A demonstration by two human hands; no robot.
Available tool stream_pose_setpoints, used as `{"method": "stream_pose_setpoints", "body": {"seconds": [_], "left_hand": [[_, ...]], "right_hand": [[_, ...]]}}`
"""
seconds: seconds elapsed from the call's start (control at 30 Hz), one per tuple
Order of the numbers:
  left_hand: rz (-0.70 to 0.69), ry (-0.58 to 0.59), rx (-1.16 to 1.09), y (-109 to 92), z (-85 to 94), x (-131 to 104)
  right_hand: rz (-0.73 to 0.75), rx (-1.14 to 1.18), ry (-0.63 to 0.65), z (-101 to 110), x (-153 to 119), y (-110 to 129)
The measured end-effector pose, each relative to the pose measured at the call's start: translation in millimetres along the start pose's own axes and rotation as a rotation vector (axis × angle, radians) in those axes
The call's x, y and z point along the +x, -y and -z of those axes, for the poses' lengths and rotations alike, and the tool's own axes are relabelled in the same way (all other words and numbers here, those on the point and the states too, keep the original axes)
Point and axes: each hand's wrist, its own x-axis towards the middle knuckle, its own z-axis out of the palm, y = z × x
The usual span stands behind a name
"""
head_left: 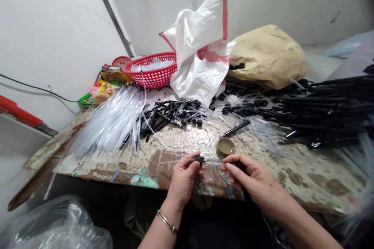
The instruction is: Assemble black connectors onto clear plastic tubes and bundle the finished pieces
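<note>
Head view: both hands meet low at the near edge of the bench [306,179], wrists angled inward. Left hand [183,179] is curled, thumb and fingertips pinched on a small black fitting [199,159]; a metal bangle [166,221] sits on that wrist. Right hand [254,179] is closed too, fingers pinching a thin clear tube [214,162] and wrapped over something dark (mostly hidden, can't tell what).

The tube runs level between the two hands, one end at the fitting, just above the bench edge.

Room: a bare patch of worn, taped surface lies right in front of the hands, with only a small round cap [226,146] close by. Farther back it's crowded: clear tube pile [111,120] left, black parts heap [166,114] centre, long black rods [330,113] right, red basket [152,69] and white bag [201,46] behind.
</note>
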Motion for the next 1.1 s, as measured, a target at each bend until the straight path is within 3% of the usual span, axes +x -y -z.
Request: {"method": "stream_pose_setpoints", "body": {"seconds": [0.9,1.1], "left_hand": [[0.06,0.044,0.012,1.2,5.2,0.0],[0.057,0.05,0.0,3.4,6.0,0.7]], "right_hand": [[0.084,-0.293,-0.125,-13.9,12.9,4.4],[0.061,-0.207,-0.122,-21.1,19.4,2.8]]}}
